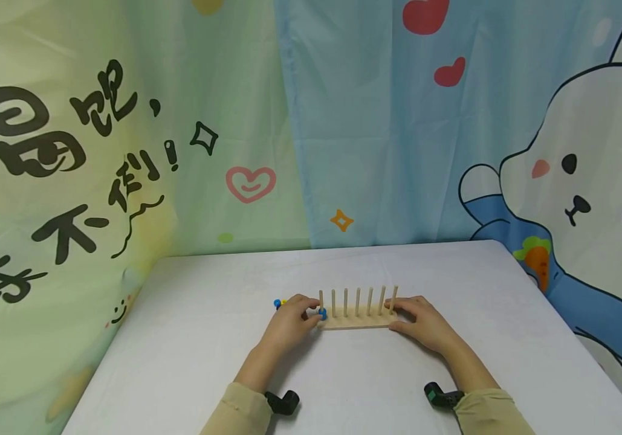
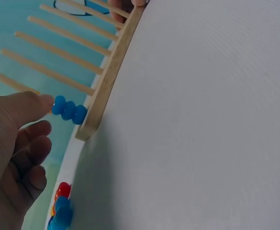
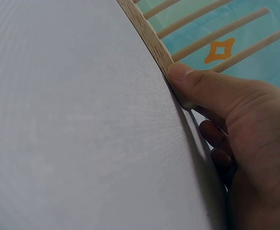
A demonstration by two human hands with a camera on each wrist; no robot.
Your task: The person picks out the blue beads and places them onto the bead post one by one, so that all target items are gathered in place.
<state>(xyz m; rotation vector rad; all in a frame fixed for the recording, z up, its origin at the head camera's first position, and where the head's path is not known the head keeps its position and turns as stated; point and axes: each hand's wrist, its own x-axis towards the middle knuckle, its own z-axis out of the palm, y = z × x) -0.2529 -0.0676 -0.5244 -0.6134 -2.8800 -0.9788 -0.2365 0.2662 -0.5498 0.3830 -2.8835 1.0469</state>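
Note:
A wooden peg board [image 1: 356, 323] with several upright pegs stands on the white table. On its leftmost peg sits a blue beaded piece [image 2: 69, 110] made of rounded lobes, low down near the base. My left hand [image 1: 288, 323] pinches at the upper end of this piece, its thumb [image 2: 32, 106] against the top lobe; the index finger is mostly hidden behind it. At the opposite end, my right hand [image 1: 422, 320] grips the board's base, thumb [image 3: 180, 72] on the front edge and fingers behind.
Left of the board, partly behind my left hand, lie more beaded pieces: blue ones [image 2: 62, 213] and a red one [image 2: 63, 190]. A printed curtain [image 1: 343, 121] hangs behind the table [image 1: 365, 386]. Both wrists wear a black device.

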